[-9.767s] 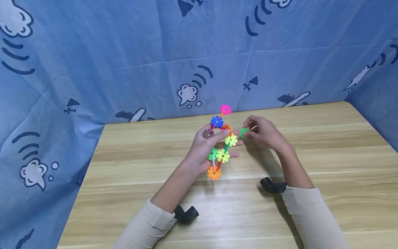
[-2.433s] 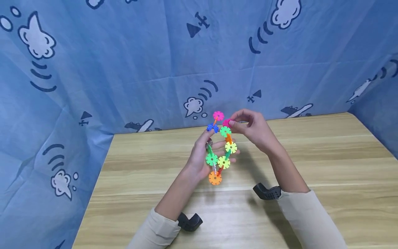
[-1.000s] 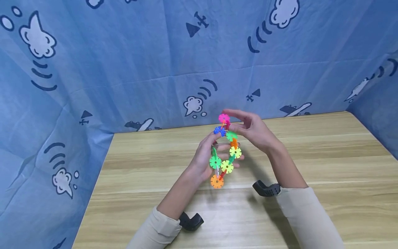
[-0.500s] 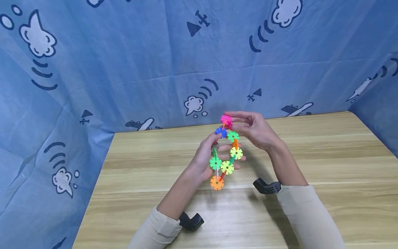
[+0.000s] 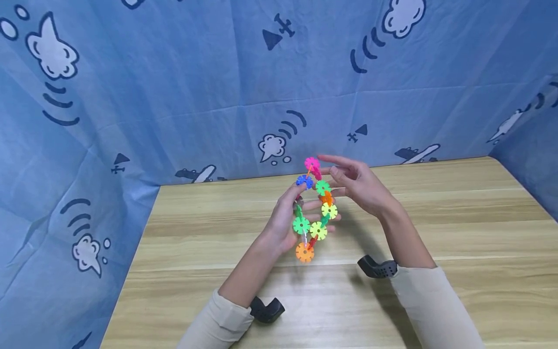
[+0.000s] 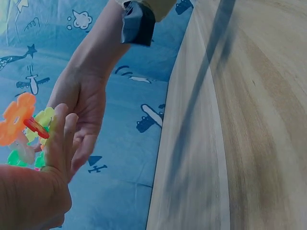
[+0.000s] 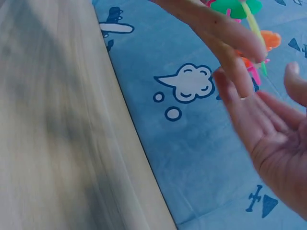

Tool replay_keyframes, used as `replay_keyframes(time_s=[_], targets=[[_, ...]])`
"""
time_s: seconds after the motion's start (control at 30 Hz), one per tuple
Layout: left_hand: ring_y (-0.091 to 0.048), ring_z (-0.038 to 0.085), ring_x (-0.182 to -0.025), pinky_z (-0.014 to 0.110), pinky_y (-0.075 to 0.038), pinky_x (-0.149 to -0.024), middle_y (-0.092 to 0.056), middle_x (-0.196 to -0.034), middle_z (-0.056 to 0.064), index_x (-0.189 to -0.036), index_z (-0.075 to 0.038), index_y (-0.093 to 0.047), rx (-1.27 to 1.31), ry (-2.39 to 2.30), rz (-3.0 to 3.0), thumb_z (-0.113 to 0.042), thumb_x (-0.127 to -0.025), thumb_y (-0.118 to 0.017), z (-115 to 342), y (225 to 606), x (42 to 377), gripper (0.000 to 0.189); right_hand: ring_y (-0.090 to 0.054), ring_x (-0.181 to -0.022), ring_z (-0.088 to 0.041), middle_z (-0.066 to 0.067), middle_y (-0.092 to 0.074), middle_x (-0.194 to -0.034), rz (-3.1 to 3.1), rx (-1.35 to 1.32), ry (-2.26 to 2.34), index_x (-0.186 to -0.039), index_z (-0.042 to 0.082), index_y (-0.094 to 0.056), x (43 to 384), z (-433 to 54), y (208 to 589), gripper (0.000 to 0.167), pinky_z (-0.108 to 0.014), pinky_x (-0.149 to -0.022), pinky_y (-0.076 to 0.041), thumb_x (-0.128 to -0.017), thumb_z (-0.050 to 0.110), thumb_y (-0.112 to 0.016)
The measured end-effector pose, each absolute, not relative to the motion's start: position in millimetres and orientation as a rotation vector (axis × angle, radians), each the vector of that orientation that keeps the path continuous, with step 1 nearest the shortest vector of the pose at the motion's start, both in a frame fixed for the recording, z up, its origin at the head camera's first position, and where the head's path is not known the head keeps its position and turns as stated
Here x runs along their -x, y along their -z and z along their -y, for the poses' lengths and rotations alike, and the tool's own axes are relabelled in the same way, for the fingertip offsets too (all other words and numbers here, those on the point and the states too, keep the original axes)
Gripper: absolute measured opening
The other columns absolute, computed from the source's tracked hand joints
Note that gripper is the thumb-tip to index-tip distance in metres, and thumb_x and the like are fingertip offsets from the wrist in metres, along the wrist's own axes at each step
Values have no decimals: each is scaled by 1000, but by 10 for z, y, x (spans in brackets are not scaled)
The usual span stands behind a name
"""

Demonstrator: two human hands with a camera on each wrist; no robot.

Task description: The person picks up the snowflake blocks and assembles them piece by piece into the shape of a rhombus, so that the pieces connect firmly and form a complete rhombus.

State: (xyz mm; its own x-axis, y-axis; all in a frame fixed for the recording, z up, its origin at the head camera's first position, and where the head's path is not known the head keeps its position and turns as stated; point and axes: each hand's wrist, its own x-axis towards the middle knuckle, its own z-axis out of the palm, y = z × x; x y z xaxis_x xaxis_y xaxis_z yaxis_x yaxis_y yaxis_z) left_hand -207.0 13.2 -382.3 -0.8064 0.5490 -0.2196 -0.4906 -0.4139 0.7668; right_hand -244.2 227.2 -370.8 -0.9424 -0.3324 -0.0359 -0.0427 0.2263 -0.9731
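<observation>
My left hand (image 5: 281, 225) holds a loop of notched plastic discs up above the table, its thumb against the blue disc (image 5: 304, 182) and its other fingers stretched behind. A bright pink disc (image 5: 311, 164) tops the loop, with a darker pink one edge-on beside it. Down the right side run a green disc (image 5: 322, 187) and yellow ones, down to an orange disc (image 5: 304, 252) at the bottom. To the loop's right, my right hand (image 5: 366, 186) has its fingers spread. In the right wrist view, its thumb stands apart from the fingers with nothing pinched between.
Under both hands lies a wood-grain table (image 5: 196, 242). Behind and at the sides hangs a blue printed cloth (image 5: 196, 97), close past the table's back edge. Black curved mounts (image 5: 267, 310) sit at both wrists.
Earlier, the right hand held a loose green disc, then a pink one; both now sit in the chain, whose upper ends have come together. Just now, the right thumb and fingers let go of the pink discs.
</observation>
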Motion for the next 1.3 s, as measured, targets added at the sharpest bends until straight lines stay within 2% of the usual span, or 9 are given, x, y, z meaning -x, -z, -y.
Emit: replay_keyframes(time_s=[0.13,0.3,0.4,0.6,0.73,0.87,1.07,1.3], targets=[[-62,64,-126,72,-56,-97,-62,-149,28,-150,-27,-48,-73,-2242,-1171,-46,-109,-47,-125,3834,2082,45,-77,-105,-12,-21,-68,-139,-2312,338,1723,-156,4,-52,2373,-2278,3705,53,-30,-92,-67,-109,24,-66],[-61,63,-129,72,-58,-95,-59,-150,32,-150,-23,-49,-84,-2240,-1207,-45,-111,-45,-129,3836,2096,45,-76,-99,-11,-2,-78,-111,-2353,282,1711,-146,4,-61,2324,-2276,3705,46,-26,-92,-64,-103,14,-73],[-57,64,-134,75,-55,-98,-53,-154,33,-149,-22,-50,-58,-2242,-1237,-43,-111,-45,-131,3833,2096,43,-76,-98,-11,4,-79,-105,-2364,253,1714,-143,5,-64,2319,-2271,3705,44,-23,-93,-61,-102,14,-75],[-51,62,-142,81,-47,-105,-45,-159,33,-137,-19,-55,-9,-2270,-1238,-40,-112,-46,-145,3822,2099,33,-76,-99,-11,4,-79,-103,-2385,217,1715,-140,5,-66,2322,-2272,3715,43,-23,-94,-60,-101,18,-76],[-54,54,-144,80,-41,-114,-51,-156,30,-136,-16,-54,5,-2287,-1266,-41,-115,-40,-159,3829,2097,36,-76,-98,-10,5,-79,-103,-2383,224,1725,-140,3,-66,2321,-2282,3727,42,-23,-93,-60,-101,16,-76],[-56,47,-144,77,-34,-123,-60,-143,24,-127,-14,-57,52,-2309,-1325,-41,-118,-33,-172,3841,2094,38,-76,-97,-9,6,-78,-102,-2382,221,1740,-139,2,-66,2316,-2277,3738,41,-23,-91,-61,-101,14,-75],[-61,42,-136,74,-45,-116,-61,-117,10,-108,-19,-57,102,-2314,-1370,-40,-118,-31,-187,3847,2081,35,-77,-97,-9,4,-78,-105,-2371,235,1751,-138,1,-67,2311,-2246,3769,40,-23,-91,-62,-100,11,-75],[-62,40,-133,75,-47,-114,-60,-113,6,-99,-20,-53,97,-2306,-1416,-39,-118,-33,-198,3847,2075,34,-77,-104,-10,8,-78,-113,-2385,243,1763,-137,3,-68,2303,-2204,3779,40,-24,-93,-62,-100,16,-77]])
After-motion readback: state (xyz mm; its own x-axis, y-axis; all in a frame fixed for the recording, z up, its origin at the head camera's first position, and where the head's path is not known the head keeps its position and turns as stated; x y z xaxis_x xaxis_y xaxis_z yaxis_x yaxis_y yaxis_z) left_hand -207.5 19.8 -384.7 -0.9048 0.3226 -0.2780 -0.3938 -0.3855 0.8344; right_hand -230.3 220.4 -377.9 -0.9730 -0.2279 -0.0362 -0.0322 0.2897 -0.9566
